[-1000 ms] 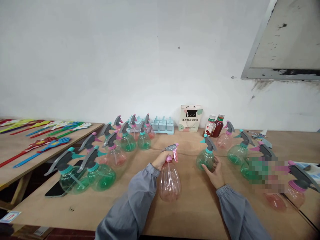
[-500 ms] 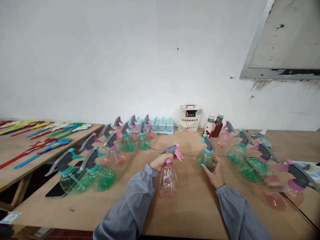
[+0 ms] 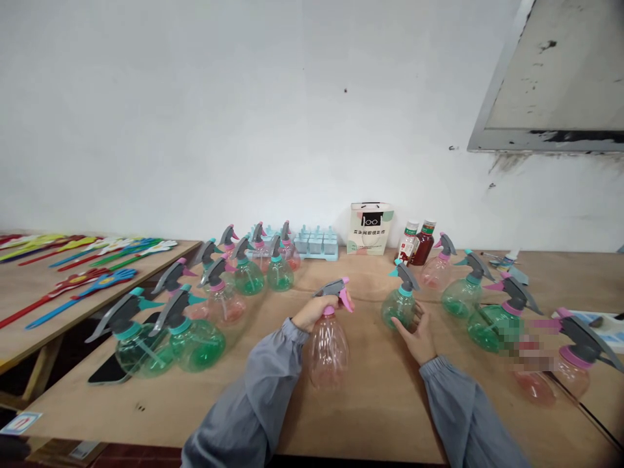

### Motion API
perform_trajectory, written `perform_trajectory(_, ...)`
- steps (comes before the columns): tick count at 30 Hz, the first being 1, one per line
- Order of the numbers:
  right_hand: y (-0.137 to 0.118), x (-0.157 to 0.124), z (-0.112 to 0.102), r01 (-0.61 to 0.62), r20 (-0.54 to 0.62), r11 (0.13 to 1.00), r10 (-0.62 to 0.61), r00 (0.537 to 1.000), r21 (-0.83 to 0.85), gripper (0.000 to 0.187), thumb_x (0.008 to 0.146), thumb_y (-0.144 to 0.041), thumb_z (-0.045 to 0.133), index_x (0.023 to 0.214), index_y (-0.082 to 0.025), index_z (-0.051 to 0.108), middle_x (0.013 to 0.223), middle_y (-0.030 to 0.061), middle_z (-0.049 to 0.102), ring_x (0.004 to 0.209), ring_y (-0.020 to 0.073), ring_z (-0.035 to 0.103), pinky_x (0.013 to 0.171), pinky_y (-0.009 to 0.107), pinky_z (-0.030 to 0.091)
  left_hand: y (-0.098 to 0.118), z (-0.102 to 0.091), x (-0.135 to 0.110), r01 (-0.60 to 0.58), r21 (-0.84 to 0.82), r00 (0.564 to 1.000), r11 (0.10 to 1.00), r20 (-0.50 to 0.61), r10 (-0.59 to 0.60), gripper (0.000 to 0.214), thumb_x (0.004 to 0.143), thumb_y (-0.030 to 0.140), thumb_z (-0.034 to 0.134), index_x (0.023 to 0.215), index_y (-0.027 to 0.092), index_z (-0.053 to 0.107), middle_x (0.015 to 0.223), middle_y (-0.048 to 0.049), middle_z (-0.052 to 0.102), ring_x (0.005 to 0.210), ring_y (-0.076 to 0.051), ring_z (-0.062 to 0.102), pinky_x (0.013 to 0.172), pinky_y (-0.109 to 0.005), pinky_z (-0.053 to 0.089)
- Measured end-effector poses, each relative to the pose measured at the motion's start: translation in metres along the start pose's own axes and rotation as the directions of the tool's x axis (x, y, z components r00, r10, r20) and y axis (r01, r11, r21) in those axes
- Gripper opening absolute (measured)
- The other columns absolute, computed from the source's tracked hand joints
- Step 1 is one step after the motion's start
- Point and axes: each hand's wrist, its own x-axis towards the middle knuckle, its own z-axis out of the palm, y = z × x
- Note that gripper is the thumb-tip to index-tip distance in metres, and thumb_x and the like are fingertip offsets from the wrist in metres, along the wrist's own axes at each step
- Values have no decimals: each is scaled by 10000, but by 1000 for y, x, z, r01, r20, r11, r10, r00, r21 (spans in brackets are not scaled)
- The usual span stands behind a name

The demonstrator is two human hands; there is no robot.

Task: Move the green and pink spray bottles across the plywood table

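My left hand (image 3: 312, 312) grips the neck of a clear pink spray bottle (image 3: 328, 348) with a grey and pink trigger head, standing on the wooden table (image 3: 380, 409) in front of me. My right hand (image 3: 416, 337) cups the lower side of a green spray bottle (image 3: 400, 305) with a teal collar, which stands a little to the right. The fingers of my right hand curl round its base.
Several green and pink spray bottles (image 3: 195, 338) stand at the left and more (image 3: 492, 318) at the right. A phone (image 3: 104, 370) lies under the left ones. At the back are blue ice moulds (image 3: 316, 244), a paper bag (image 3: 370, 229) and two drink bottles (image 3: 418, 243). Coloured hand clappers (image 3: 92, 281) lie on the left table.
My left hand has turned the pink bottle so that its nozzle points right, and shifted it slightly away from me. My right hand stays on the green bottle.
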Motion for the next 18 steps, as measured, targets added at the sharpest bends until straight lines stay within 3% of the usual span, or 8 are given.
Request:
perform_trajectory(4,0,0,1,4,8,1000,-4,1000,-3,832,718,-701,770,1310,-196,475,1271,183,619,1182,332,635,978,534,570,-3,-4,-1,63,6,995,998,-83,-62,81,509,256,544,548,195,581,481,4,486,518,-128,465,480,-229,331)
perform_trajectory(7,1,0,2,-10,13,1000,9,1000,11,851,710,-700,778,1319,-192,471,1273,186,613,1181,333,632,984,534,566,0,-14,-7,-33,122,984,992,-169,53,148,550,256,579,658,193,657,594,-12,597,604,-145,531,536,-236,389)
perform_trajectory(9,3,-1,2,-26,13,999,25,1000,20,871,699,-704,785,1329,-196,463,1298,188,598,1179,334,631,982,540,566,6,-26,-14,-84,286,950,954,-266,164,194,600,265,613,755,187,701,714,-27,674,655,-152,561,580,-245,425)
perform_trajectory(11,4,0,2,-35,12,999,35,999,20,896,683,-705,796,1334,-191,457,1320,196,583,1180,338,628,985,552,563,12,-42,-20,-107,429,892,897,-357,277,210,644,289,636,804,177,714,826,-48,722,719,-166,597,631,-256,460)
perform_trajectory(14,7,0,2,-29,14,999,29,999,21,884,687,-687,805,1329,-186,460,1317,199,584,1174,332,629,985,550,565,19,-72,-31,-125,550,757,826,-485,437,255,681,341,631,841,161,716,894,-57,736,769,-174,611,687,-270,480)
perform_trajectory(18,9,0,3,-34,33,999,32,999,41,857,701,-656,813,1333,-201,455,1313,186,594,1150,318,647,980,538,575,17,-113,-42,-43,654,541,755,-620,568,250,700,369,611,812,160,691,679,12,610,636,-132,497,607,-249,410)
